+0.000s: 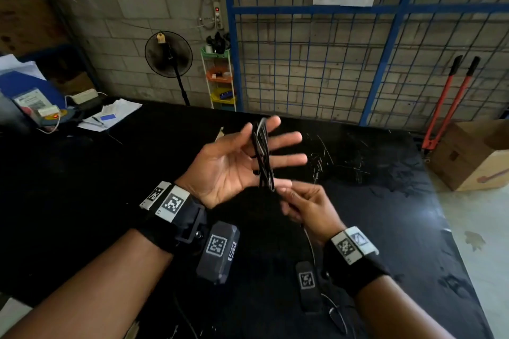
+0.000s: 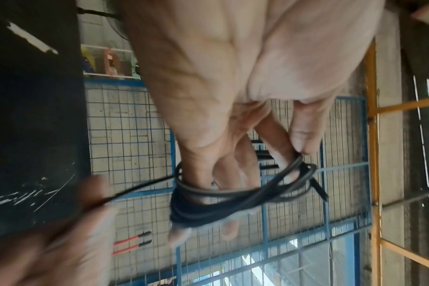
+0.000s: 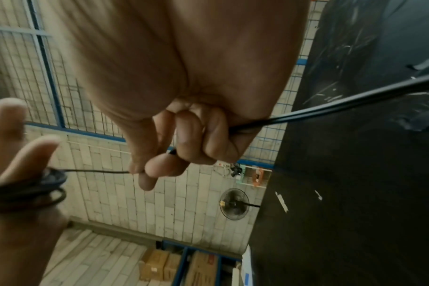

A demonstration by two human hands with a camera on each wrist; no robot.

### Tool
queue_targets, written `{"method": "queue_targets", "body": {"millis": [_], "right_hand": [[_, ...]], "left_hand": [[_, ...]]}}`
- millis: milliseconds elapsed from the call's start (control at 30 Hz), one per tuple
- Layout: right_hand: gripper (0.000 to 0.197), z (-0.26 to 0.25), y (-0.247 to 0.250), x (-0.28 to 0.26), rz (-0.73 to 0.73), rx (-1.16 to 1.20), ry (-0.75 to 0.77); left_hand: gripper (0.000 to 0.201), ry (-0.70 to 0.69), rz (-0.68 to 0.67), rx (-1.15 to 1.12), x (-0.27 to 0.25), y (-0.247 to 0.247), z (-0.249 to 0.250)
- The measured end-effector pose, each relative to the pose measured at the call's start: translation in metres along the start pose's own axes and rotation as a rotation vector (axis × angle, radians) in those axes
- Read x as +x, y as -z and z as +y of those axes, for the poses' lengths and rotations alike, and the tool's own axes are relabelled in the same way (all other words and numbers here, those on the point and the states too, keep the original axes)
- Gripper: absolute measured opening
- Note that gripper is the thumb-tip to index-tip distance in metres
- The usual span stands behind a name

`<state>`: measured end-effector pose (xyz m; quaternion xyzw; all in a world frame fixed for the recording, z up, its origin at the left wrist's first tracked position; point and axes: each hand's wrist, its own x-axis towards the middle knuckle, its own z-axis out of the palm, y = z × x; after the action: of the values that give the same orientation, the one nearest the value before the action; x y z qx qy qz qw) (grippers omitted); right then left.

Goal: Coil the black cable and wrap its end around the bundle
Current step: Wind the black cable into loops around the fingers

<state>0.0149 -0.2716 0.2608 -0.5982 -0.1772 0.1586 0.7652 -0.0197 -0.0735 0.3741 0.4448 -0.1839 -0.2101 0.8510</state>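
Left hand [image 1: 234, 162] held palm-up above the black table [image 1: 110, 173], fingers spread straight, black cable [image 1: 263, 157] looped in several turns across them, loops' long axis crossing the fingers, right hand [image 1: 305, 206] just beside, pinching the free strand, curled fingers gripping it

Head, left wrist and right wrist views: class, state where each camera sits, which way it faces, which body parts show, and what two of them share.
Head: on the head, looking forward and down at the black table; both forearms, left hand and right hand show.
Left wrist: looks along the open palm to fingers looped by the black cable.
Right wrist: looks along the right hand pinching the cable's free run.
Shared: both wrist views show the coil and the blue wire fence.
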Motion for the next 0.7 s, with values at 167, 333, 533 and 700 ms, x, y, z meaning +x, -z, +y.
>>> {"method": "queue_targets", "body": {"millis": [167,333,533,700], "right_hand": [[0.027,0.010,-0.018,-0.024,0.023,-0.104,-0.082],[0.021,-0.015,-0.017,-0.036,0.017,-0.343,-0.022],[0.016,-0.074,-0.002,-0.038,-0.036,-0.461,0.092],[0.014,-0.098,0.009,-0.025,-0.024,-0.546,0.178]], "left_hand": [[0.043,-0.140,0.292,0.099,0.008,0.014,0.009],[0.037,-0.090,0.448,0.388,0.002,0.029,-0.001],[0.043,-0.009,0.472,0.681,-0.005,0.040,-0.013],[0.046,0.108,0.383,0.763,-0.004,0.031,-0.021]]}}
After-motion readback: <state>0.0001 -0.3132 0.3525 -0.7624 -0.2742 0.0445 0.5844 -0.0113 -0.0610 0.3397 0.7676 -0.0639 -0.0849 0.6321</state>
